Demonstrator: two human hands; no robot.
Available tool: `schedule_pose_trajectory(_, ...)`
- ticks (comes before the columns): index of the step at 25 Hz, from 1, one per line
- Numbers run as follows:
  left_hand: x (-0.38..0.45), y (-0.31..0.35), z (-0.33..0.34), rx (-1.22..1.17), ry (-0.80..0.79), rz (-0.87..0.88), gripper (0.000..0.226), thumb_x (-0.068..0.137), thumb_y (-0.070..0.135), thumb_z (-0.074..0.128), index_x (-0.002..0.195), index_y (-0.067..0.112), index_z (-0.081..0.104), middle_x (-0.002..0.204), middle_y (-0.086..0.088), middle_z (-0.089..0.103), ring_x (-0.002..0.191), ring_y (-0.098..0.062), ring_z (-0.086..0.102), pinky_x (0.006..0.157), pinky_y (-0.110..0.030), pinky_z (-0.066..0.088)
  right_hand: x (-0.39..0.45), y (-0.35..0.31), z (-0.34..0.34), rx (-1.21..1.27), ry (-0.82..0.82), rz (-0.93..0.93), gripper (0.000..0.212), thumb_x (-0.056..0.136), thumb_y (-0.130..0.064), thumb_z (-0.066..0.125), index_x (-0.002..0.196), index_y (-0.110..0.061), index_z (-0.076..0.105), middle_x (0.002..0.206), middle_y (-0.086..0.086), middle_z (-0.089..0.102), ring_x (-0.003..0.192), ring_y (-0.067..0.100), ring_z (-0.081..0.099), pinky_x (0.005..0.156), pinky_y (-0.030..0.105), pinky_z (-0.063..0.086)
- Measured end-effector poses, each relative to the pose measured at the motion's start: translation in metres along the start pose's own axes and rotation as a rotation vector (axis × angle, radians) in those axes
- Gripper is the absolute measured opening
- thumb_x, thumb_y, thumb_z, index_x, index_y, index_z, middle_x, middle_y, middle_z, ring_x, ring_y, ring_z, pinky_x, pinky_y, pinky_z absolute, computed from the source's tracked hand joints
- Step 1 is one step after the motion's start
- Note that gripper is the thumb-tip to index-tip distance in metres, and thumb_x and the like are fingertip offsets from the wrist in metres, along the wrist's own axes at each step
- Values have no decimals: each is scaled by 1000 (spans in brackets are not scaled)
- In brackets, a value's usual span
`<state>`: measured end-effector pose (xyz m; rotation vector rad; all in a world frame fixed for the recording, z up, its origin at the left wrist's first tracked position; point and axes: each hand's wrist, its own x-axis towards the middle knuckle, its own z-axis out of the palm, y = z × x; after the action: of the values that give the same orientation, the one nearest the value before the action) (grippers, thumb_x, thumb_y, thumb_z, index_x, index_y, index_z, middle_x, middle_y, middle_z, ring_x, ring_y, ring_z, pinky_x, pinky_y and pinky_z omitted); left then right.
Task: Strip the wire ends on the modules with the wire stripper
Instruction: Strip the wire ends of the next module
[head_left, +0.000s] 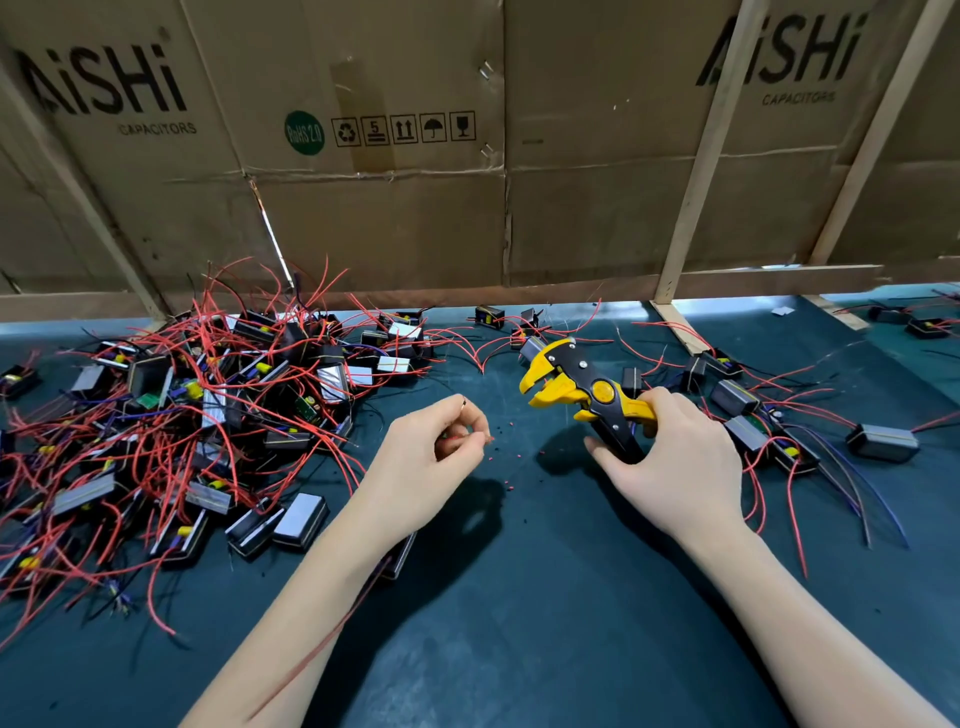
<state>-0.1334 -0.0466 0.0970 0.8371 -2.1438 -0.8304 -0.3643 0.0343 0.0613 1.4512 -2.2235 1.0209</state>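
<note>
The stripper (582, 384) is yellow and black and it is in the right hand (675, 457), above the mat (519, 623) and right of the centre. The fingers of this hand are curled around the black and yellow handles, with the thumb under the lower handle. The yellow head points up and to the left and its jaws stand apart, with nothing between them.

The left hand (431, 457) is just left of the stripper, apart from it. Its thumb and first fingers are pinched on a thin red wire (462, 439), and the wire end shows past the fingertips, toward the stripper. Under this forearm lies a module (400, 558), partly hidden; I cannot tell if the wire belongs to it.

Small red and black bits (506, 457) lie on the mat between the two hands.

On the left there is a big pile (197, 415) of black modules with tangled red wires. On the right, fewer modules (769, 421) lie spread out beside the right hand. Behind the table stands a cardboard wall (389, 218) with wooden slats (696, 182)
</note>
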Motion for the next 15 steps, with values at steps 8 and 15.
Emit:
schedule_pose_trajectory(8,4,-9,3,-179,40,-52,10,85,12,75,76,17,74,52,11,21,50,-8,20,49,-14,18,0,0,1,-17,-16,-3,47,67,-52,78,89,-16,58,80,-1,60,79,30,61,70,37,46)
schedule_pose_trajectory(15,5,-16,8,-318,-109,-229,31,88,35,70,115,24,59,52,8,47,51,-10,39,53,-16,35,-1,0,0,-26,-33,-5,48,67,-53,77,92,-15,59,81,-1,59,81,29,61,72,39,47)
